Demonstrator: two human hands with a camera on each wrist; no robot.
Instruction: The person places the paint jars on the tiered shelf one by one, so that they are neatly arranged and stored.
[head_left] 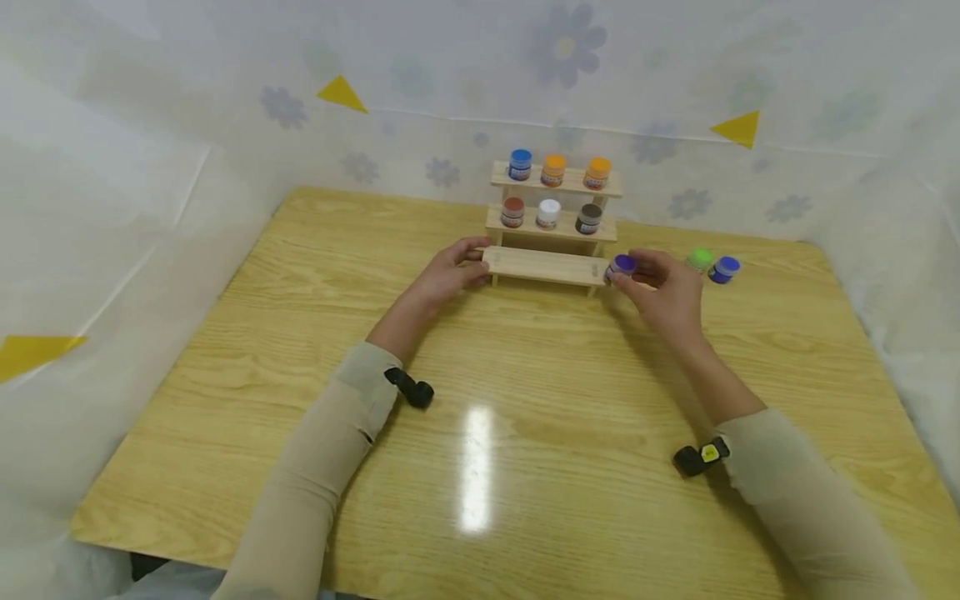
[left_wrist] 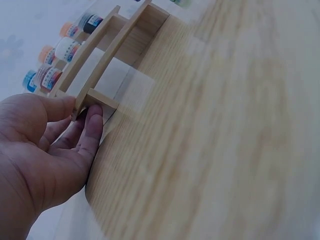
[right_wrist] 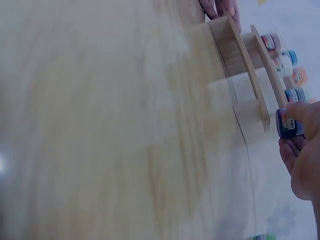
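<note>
While the left hand (head_left: 450, 271) pinches the rack's (head_left: 551, 221) near end, the right hand (head_left: 663, 287) grips a purple-lidded jar (head_left: 621, 267) just beside the empty bottom shelf (head_left: 543, 265), whose long axis runs leftward from it.

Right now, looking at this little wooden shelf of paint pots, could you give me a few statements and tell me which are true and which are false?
1. The right hand holds a purple-lidded pot beside the wooden rack. True.
2. The rack's bottom shelf is full of pots. False: it is bare; the two upper shelves hold three pots each.
3. The left hand holds the bottom shelf's left end. True.
4. A green-lidded pot and a blue-lidded pot stand on the top shelf. False: they stand on the table, right of the rack.
</note>
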